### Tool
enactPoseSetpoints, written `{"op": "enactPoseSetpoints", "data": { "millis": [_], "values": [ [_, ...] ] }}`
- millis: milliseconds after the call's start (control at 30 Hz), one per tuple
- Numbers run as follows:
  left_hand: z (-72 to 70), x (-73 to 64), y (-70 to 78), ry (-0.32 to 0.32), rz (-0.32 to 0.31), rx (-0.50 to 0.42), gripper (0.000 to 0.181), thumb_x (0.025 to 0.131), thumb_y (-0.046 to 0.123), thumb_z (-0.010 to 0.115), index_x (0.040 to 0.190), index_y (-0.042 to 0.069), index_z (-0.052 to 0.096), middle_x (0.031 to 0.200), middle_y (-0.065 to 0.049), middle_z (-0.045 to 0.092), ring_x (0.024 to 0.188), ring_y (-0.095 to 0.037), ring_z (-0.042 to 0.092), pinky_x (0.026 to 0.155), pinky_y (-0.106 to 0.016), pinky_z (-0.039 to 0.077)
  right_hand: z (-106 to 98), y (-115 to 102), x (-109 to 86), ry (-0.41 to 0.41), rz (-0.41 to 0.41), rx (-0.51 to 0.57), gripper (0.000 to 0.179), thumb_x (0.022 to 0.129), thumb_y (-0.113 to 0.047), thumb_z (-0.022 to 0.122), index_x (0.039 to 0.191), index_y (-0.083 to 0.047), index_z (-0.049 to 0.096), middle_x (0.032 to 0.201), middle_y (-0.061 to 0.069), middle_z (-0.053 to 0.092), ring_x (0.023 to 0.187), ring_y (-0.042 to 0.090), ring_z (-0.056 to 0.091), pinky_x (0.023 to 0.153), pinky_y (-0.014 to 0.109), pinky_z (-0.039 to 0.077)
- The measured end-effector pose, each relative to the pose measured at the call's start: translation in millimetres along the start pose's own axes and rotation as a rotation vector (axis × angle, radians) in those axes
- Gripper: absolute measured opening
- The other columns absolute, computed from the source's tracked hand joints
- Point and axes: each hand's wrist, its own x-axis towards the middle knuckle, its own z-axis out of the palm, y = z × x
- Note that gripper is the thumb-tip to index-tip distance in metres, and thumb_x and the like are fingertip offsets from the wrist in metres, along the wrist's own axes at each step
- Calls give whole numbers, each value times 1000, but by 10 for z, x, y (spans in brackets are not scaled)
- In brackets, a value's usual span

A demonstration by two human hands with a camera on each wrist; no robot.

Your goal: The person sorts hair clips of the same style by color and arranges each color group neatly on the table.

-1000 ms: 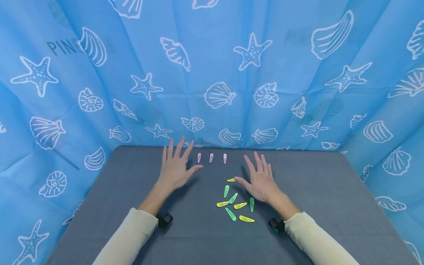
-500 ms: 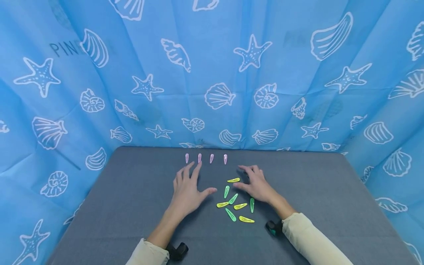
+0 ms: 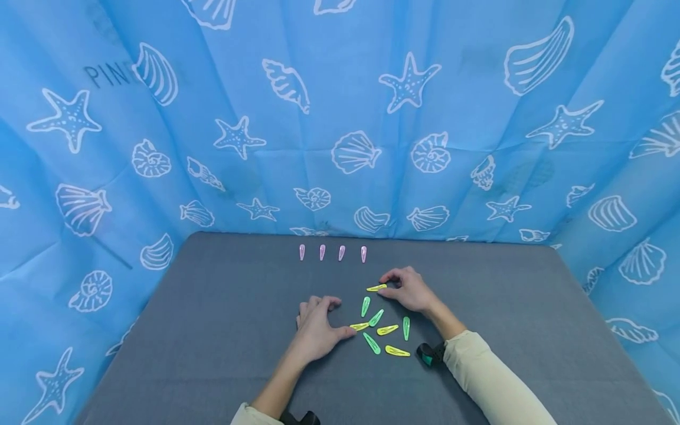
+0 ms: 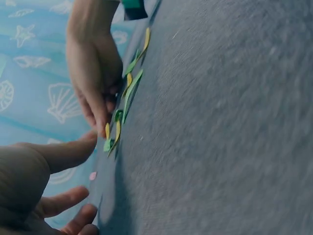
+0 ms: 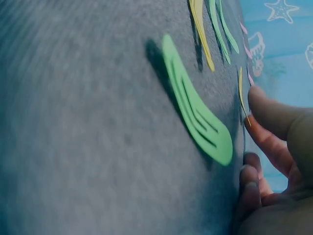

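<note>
Several yellow and green snap hair clips lie loosely grouped on the grey table. My right hand (image 3: 411,289) is at the farthest yellow hair clip (image 3: 375,288), its thumb and index finger on either side of the clip's right end. The right wrist view shows that yellow clip's tip (image 5: 241,93) at the index fingertip. My left hand (image 3: 317,332) hovers low at the group's left side, thumb stretched to the left end of another yellow hair clip (image 3: 360,326). Its other fingers are loosely bent and well apart from the thumb, with nothing between them.
Several pink hair clips (image 3: 322,252) stand in a spaced row near the table's back edge. A green hair clip (image 3: 406,328) lies below my right wrist. Behind the grey table (image 3: 212,330) hangs a blue curtain (image 3: 319,118) with shell and starfish prints.
My left hand has come down and towards me, from the pink row to the left side of the group. My right hand has lowered, its thumb and index finger closing around the far yellow hair clip.
</note>
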Motion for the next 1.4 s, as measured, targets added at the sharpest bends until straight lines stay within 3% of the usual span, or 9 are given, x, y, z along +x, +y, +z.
{"op": "enactPoseSetpoints", "data": {
  "millis": [267,667,900,1033,1200,1400],
  "values": [
    [90,3,37,-20,25,56,27,79,33,89,97,22,73,103,0,56,101,-24,43,86,-46,31,24,-20,8,31,9,-27,9,93,-14,74,101,-9,72,112,14,56,103,26,44,85,38,32],
    [128,17,94,15,37,100,16,78,30,89,82,25,74,96,0,53,96,-23,41,81,-42,28,21,-53,7,43,54,-45,8,94,-17,73,100,-12,71,111,13,52,101,28,42,82,37,32],
    [114,14,108,0,54,70,15,83,24,85,78,24,71,93,1,55,94,-21,43,79,-41,28,30,-50,6,44,57,-48,8,94,-17,73,100,-12,71,112,14,53,102,29,43,81,37,32],
    [27,65,33,-37,84,-14,12,90,20,78,82,20,70,85,2,60,85,-17,48,77,-37,34,40,-41,14,40,41,-48,7,94,-17,73,100,-12,71,112,14,53,102,29,43,81,36,32],
    [-197,183,-96,-101,98,-142,6,95,18,72,90,15,70,80,2,65,70,-11,57,65,-28,45,46,-31,9,34,31,-42,7,94,-17,73,100,-12,71,112,14,54,103,28,43,82,37,33],
    [-445,314,-255,-88,107,-137,10,99,19,67,102,16,76,93,3,72,79,-11,58,73,-31,47,35,-29,-7,32,44,-34,7,95,-16,72,101,-12,71,113,14,53,103,29,42,82,37,33]
  ]
}}
